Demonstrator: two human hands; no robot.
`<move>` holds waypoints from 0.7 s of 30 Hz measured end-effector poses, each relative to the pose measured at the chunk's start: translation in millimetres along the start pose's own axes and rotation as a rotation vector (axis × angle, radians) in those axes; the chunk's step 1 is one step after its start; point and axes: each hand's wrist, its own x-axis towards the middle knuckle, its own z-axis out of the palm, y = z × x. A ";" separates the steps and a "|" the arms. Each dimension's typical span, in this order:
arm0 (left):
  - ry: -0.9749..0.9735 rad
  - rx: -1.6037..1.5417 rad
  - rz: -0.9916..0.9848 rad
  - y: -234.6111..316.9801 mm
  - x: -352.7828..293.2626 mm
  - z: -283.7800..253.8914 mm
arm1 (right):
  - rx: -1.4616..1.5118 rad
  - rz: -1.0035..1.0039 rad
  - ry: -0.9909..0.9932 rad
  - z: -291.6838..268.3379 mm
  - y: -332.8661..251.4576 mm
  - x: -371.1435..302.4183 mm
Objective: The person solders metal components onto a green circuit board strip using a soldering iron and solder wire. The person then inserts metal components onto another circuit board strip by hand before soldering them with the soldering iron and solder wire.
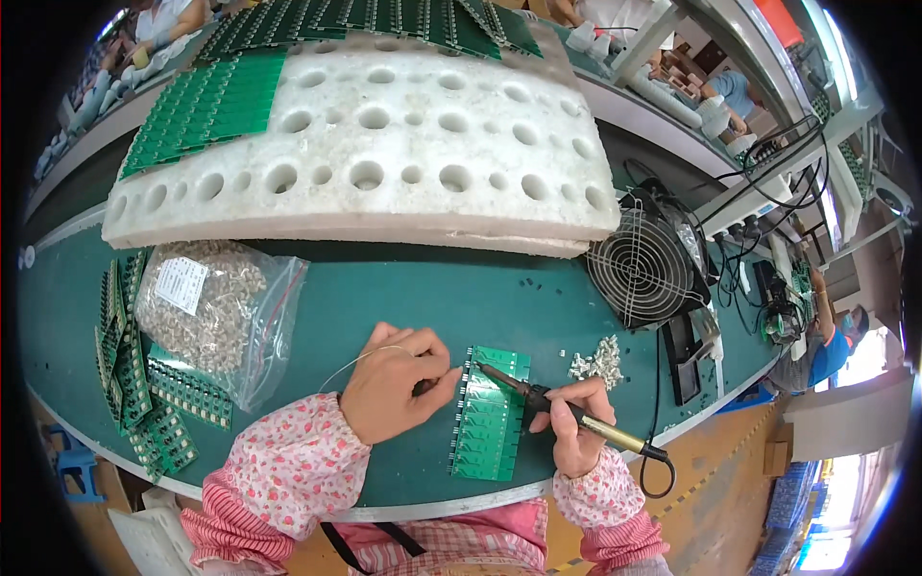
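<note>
The circuit board panel (pixel 495 422) lies flat at the near side of the table (pixel 413 298), between the two hands, probably set there so both can reach its left edge. The perforated foam block (pixel 413 211) fills the far side, carrying more green boards (pixel 216 106), seemingly to keep them off the working spot. At far right stands a fan (pixel 639 264), its grille facing the work (perhaps to shift fumes). A clear bag (pixel 221 326) of small pieces sits left, beside stacked boards (pixel 125 346).

The left hand (pixel 399 384) is curled, thumb and fingers close together beside the panel's left edge; a thin wire (pixel 344 369) runs over it, but I cannot tell whether the fingertips pinch it. The right hand (pixel 576 422) closes pen-like around the soldering iron (pixel 615 435), likely for fine aim, the tip angled over the far left corner. Loose white pieces (pixel 597 363) lie right, within easy reach.
</note>
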 end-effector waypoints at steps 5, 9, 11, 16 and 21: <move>-0.002 0.021 0.012 -0.2 -0.5 0.5 | -0.007 -0.009 -0.016 -0.7 -0.4 -0.5; -0.013 0.032 0.015 0.2 -1.9 0.2 | -0.019 -0.007 -0.028 -0.7 -1.8 -1.8; -0.006 0.022 0.004 0.0 -2.6 1.3 | -0.003 -0.016 -0.027 1.1 0.7 -1.7; -0.009 0.027 -0.003 -0.5 -0.5 1.1 | -0.006 -0.019 -0.031 0.3 0.4 -1.1; -0.027 -0.007 -0.012 1.1 -4.9 -4.2 | 0.007 -0.017 -0.012 0.1 -3.5 -3.3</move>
